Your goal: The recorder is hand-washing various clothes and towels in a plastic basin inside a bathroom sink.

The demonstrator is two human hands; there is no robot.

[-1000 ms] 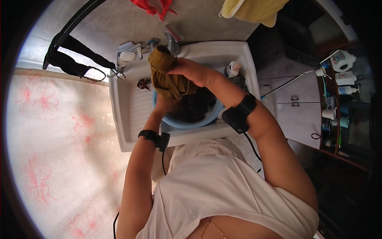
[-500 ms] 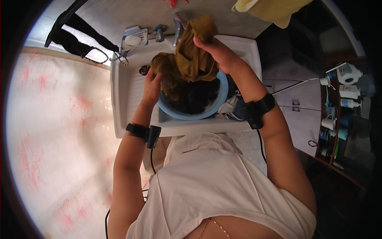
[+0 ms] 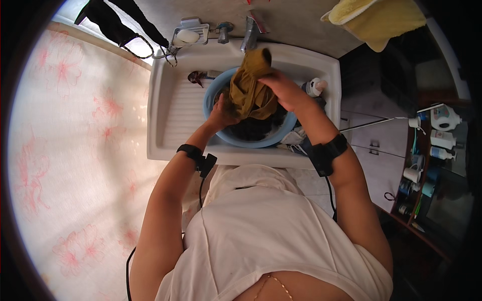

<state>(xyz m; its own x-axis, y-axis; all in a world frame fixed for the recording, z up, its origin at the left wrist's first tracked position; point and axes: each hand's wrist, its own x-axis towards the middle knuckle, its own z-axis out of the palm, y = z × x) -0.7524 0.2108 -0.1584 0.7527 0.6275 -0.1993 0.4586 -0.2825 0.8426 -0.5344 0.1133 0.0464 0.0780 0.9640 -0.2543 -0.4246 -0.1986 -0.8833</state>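
A wet-looking olive-brown garment (image 3: pixel 252 90) hangs bunched over a blue basin (image 3: pixel 207 100) in the white sink. My right hand (image 3: pixel 282 90) is closed on its right side, near the upper end, which sticks up toward the tap. At the lower left of the cloth, my left hand (image 3: pixel 221 114) grips its edge, with the fingers partly hidden by the folds. Dark cloth (image 3: pixel 251 131) lies in the basin below. Both forearms wear black straps with small boxes.
The ribbed sink (image 3: pixel 168 115) holds a brush (image 3: pixel 213 74) at left and a pinkish-capped bottle (image 3: pixel 315 87) at right. Grey and dark clothes (image 3: pixel 297 138) lie beside the basin. A metal tap (image 3: pixel 248 37) and soap dish (image 3: pixel 188 36) stand behind. A yellow towel (image 3: pixel 374 22) hangs at upper right.
Both hands have come down and closer together over the basin with the garment. The view has shifted, showing the brush and the bottle more plainly.
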